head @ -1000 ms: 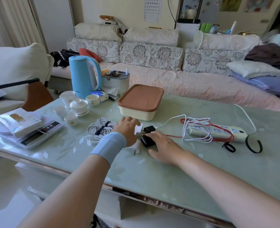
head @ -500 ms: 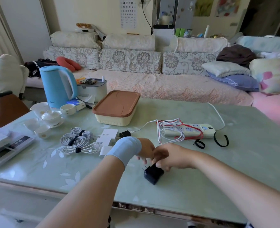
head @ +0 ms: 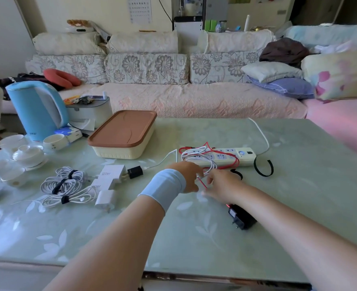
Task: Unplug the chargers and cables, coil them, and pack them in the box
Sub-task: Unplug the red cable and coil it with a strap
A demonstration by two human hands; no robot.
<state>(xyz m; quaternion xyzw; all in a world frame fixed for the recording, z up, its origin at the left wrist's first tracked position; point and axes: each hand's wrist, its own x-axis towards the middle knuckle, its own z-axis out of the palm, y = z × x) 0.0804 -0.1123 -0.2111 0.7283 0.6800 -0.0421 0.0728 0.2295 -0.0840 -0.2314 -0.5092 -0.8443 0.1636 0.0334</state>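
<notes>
The red cable [head: 201, 183] runs in a short bare stretch between the two hands. Beyond them it loops up over the power strip [head: 244, 156], where it is tangled with a white cable [head: 194, 153]. Its other end reaches the black charger [head: 242, 219], which lies on its side on the table [head: 194, 238] under the right forearm.

From where I stand, the tangle is the worry. If the red line is pulled hard to start a coil, it will likely snag the white one and drag the strip along, or tighten the knot. The loose charger could also skid toward the near edge if its lead is tugged.

The left grip [head: 187, 178] has its fingers curled in around the cable, just in front of the strip. The right grip [head: 222, 183] sits just beside it, fingers bent toward the same line. Its fingertips are blurred, so I cannot tell whether they have hold of it.

Further out, the box [head: 121, 152] sits lidded behind and to the left, well apart from the hands. Coiled white cables [head: 66, 183] and white chargers [head: 111, 175] lie at the left. A black strap [head: 263, 169] lies just in front of the strip's right end.
</notes>
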